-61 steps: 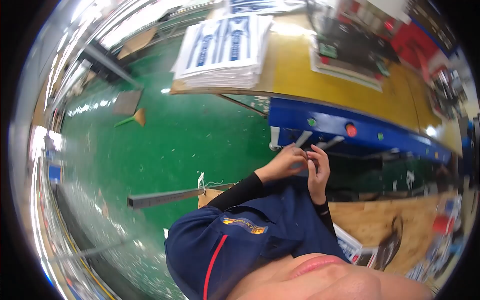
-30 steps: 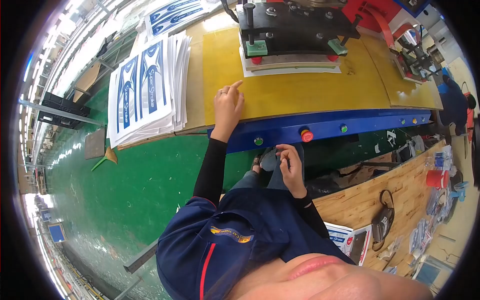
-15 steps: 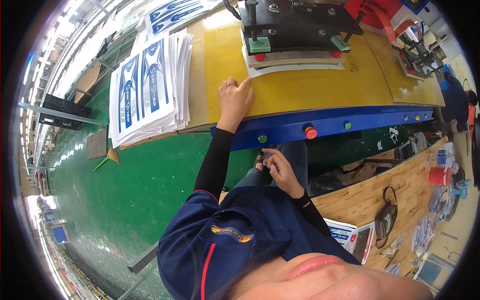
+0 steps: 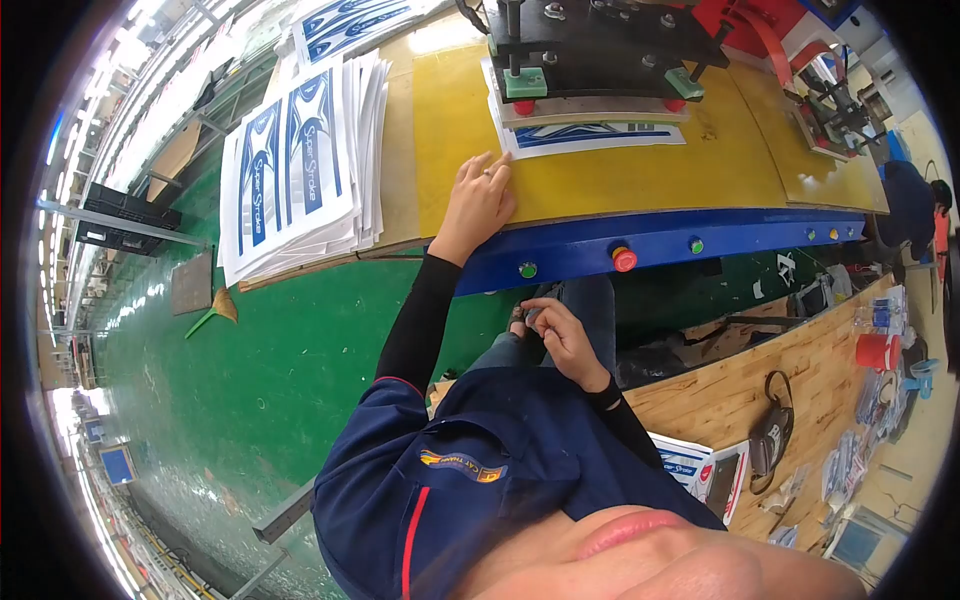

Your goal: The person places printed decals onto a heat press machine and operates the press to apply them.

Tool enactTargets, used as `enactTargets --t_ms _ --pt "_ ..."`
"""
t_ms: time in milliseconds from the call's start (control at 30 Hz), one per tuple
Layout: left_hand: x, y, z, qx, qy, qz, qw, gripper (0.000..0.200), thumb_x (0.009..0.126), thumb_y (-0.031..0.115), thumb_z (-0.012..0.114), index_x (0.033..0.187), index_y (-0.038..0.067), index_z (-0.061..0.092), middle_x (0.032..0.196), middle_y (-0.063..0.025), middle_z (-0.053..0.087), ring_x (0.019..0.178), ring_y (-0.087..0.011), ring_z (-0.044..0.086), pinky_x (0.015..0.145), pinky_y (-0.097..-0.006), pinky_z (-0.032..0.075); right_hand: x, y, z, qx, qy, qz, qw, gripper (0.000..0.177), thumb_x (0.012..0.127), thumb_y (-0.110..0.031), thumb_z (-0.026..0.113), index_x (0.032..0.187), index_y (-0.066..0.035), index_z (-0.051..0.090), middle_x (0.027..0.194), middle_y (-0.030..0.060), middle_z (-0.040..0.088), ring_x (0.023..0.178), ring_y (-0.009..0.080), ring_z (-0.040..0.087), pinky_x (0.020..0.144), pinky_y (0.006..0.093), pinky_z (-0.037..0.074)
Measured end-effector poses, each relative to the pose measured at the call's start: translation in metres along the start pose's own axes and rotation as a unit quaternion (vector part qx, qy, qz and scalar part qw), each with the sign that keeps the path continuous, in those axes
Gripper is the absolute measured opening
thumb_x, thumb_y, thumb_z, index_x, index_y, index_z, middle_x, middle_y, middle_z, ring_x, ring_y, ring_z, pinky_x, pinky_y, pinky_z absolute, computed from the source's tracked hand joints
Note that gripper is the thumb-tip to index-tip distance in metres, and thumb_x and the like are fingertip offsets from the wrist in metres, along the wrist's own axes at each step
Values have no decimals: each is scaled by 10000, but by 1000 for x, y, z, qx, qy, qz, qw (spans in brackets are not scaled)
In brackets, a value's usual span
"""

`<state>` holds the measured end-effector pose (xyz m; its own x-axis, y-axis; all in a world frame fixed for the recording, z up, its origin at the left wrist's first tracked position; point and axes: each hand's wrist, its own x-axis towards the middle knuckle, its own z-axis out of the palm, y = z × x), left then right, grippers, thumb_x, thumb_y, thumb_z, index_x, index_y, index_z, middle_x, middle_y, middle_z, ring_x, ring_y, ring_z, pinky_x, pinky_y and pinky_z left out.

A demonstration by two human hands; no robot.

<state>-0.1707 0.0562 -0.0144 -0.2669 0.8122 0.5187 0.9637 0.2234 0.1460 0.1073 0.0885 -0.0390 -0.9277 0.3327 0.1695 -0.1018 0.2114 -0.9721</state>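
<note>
On the yellow table top (image 4: 640, 175) the left hand (image 4: 480, 205) lies flat, palm down, fingers stretched out and close together, nothing clamped in it. From my feed the fingertips (image 4: 497, 165) sit right at the near-left corner of the printed sheet (image 4: 600, 135); touching or just short of it, I cannot tell. That sheet is white with blue print and lies under the black press head (image 4: 610, 40), with its front strip sticking out toward the person. Left arm is in a black sleeve and reaches over the blue front rail (image 4: 720, 232), which carries a green button (image 4: 527, 269) and a red button (image 4: 624, 259). The hand is just above the green one. The right hand (image 4: 562, 338) is down low by the person's knee, below the rail and well apart from the table top. Its fingers are bent inward at a small grey piece (image 4: 530, 318). I see thumb and fingers close on it, but the piece is mostly hidden, so I cannot tell if it is actually gripped or what it is. Left of the yellow top sits a thick stack of printed sheets (image 4: 300, 170), same blue pattern, fanned a bit at the edges. Green floor (image 4: 290, 350) shows under everything. To the right is a wooden bench (image 4: 760, 385) with clutter and a red cup (image 4: 878, 352) near its far end.
</note>
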Motion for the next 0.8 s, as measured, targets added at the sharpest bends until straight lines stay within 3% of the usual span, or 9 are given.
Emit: enactTargets --t_ms 167,333,367,400,500,567,600,667,800 --pt "-7 39 -38 -92 -28 14 995 388 819 240 722 1140 40 635 1070 -127 612 1071 -349 564 1001 -451 428 0 5 3 -16 9 12 1000 52 874 -19 457 838 0 490 1216 192 601 856 270 588 776 326 474" --pt "-33 15 -52 -62 -76 46 994 173 777 104 703 947 127 723 897 -47 629 964 -270 607 933 -423 447 0 0 -1 -10 5 32 999 60 876 -16 452 838 1 494 1213 193 599 847 263 587 776 334 479" --pt "-32 -2 -67 -83 -27 22 996 134 755 72 700 878 113 729 814 -64 640 911 -280 627 878 -412 469 -1 0 -2 -9 6 28 1000 61 876 -15 454 837 2 499 1210 192 604 840 260 584 772 333 477" --pt "-35 -18 -78 -19 -34 -73 997 175 764 -15 696 896 80 763 1002 -106 667 920 -293 635 812 -401 514 -1 -1 -4 -8 6 23 1000 62 875 -15 457 837 2 503 1207 191 608 833 257 581 768 333 476" --pt "-24 -3 -106 -3 305 -140 942 177 900 -2 666 1076 14 674 1088 -171 646 914 -270 643 811 -360 533 0 1 -6 -2 6 32 999 39 864 -13 499 874 0 534 1206 182 623 879 272 596 795 342 480" --pt "-41 21 -93 -165 294 -161 927 141 901 28 663 1040 31 645 1122 -156 644 913 -289 645 805 -352 511 3 1 -3 -36 43 19 998 79 851 -13 541 927 -7 562 1221 175 629 953 294 610 840 353 484" --pt "-49 35 -84 -224 277 -184 916 83 900 15 656 983 21 646 996 -132 672 842 -226 646 731 -311 509 8 -2 -1 -72 81 -3 994 119 843 -14 565 961 -12 578 1235 172 631 1001 307 614 871 359 485" --pt "-77 50 -71 -310 121 -271 903 56 949 61 621 937 16 653 843 -78 680 754 -162 639 673 -278 500 20 -3 -5 -163 148 -55 974 230 829 -17 598 1058 -32 601 1265 164 627 1098 328 608 933 378 478" --pt "-110 67 -36 -555 -4 -385 737 337 1064 261 472 931 20 666 772 -30 674 734 -120 647 668 -256 493 70 -6 -31 -427 181 -129 876 414 803 -27 646 1212 -93 644 1295 155 629 1212 366 579 1032 433 443"
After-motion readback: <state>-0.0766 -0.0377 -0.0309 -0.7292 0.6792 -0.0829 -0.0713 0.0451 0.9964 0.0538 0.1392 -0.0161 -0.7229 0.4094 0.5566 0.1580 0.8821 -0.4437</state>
